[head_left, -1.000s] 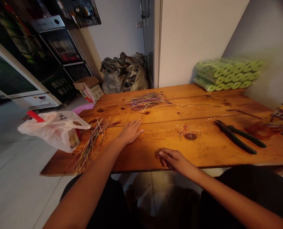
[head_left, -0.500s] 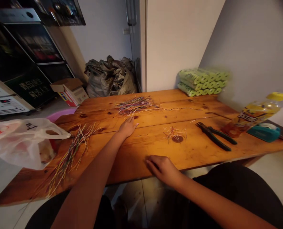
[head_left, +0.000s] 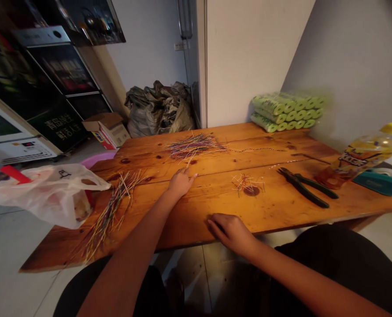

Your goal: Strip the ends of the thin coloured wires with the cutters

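My left hand (head_left: 182, 182) reaches to the middle of the wooden table, its fingers closed around the near ends of a few thin pale wires. These run back to a bundle of thin coloured wires (head_left: 192, 146) lying at the far side. My right hand (head_left: 232, 230) rests at the table's near edge with fingers loosely curled and nothing visible in them. Beyond it lies a small heap of short wire pieces (head_left: 245, 181). A second bundle of long wires (head_left: 108, 211) lies left of my left forearm. Pliers (head_left: 303, 187) with dark handles lie to the right, jaws slightly apart.
A bottle of orange drink (head_left: 357, 158) and a teal tape dispenser (head_left: 379, 181) stand at the right. Green-wrapped rolls (head_left: 286, 112) are stacked at the back. A white plastic bag (head_left: 50, 191) sits at the left edge. A twisted strand (head_left: 258, 150) lies behind the pliers.
My left hand has drawn back slightly towards me, and the pale wires show longer between it and the far bundle. The view has turned a little left. My right hand stays at the edge.
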{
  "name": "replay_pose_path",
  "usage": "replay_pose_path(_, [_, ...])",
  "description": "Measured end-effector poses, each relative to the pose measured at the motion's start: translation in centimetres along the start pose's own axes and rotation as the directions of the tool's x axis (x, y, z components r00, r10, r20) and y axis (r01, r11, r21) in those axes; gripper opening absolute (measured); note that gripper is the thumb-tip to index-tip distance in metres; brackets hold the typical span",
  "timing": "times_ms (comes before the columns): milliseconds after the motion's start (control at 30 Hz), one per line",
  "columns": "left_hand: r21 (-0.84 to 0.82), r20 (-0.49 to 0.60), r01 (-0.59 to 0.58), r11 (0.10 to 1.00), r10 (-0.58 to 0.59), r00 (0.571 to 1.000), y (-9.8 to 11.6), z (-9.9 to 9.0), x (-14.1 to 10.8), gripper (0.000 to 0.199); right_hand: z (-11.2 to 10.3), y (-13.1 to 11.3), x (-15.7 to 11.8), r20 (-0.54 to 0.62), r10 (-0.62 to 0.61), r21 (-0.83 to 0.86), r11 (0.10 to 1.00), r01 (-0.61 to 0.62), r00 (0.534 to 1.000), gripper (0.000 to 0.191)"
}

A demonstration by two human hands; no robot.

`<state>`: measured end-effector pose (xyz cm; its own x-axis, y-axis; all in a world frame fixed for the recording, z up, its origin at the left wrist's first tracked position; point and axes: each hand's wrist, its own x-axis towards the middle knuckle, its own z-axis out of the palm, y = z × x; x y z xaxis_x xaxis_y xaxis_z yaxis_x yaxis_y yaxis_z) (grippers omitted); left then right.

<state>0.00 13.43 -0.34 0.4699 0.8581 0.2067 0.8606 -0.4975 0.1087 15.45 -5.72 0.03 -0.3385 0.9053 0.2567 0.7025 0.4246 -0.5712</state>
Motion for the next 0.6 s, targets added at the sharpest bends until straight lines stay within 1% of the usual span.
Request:
replay_pose_path(100, [0.003,-0.013,-0.006,1.0,0.006,1.0,0.1,-0.4,-0.3,0.055,0.0,0.1,0.1,0.011,0.006,-0.004,1.0,-0.006,1.0,0.028])
replay_pose_path(233, [0.003,-0.05,-0.014,1.0,0.014,0.999,-0.2,-1.5,-0.4,0.051,0.0,0.2,0.1,0.014,0.011,-0.014,1.0,-0.011,1.0,0.028])
replay_pose_path(333, [0.005,-0.139,-0.002,1.0,0.003,0.99,-0.8,-2.1,0.0,0.048,0.1,0.1,0.1,0.008,0.018,-0.025,1.0,-0.017,1.0,0.027])
replay_pose_path(400, [0.014,-0.182,0.002,1.0,0.001,0.983,-1.1,-2.2,0.4,0.049,0.2,0.0,0.1,0.0,0.017,-0.024,1.0,-0.017,1.0,0.027])
replay_pose_path(433, [0.026,-0.177,0.005,1.0,-0.001,0.984,-1.2,-2.2,0.7,0.05,0.2,-0.1,0.1,-0.006,0.016,-0.025,1.0,-0.016,1.0,0.026])
replay_pose_path(533, [0.077,-0.109,0.032,0.997,-0.023,0.994,-1.2,-1.8,1.4,0.05,0.2,-0.2,0.2,-0.018,0.017,-0.033,0.999,-0.018,1.0,0.026])
replay_pose_path(600, [0.099,-0.094,0.047,0.994,-0.038,0.995,-1.1,-1.6,1.7,0.05,0.1,-0.2,0.2,-0.023,0.021,-0.036,0.999,-0.022,1.0,0.026])
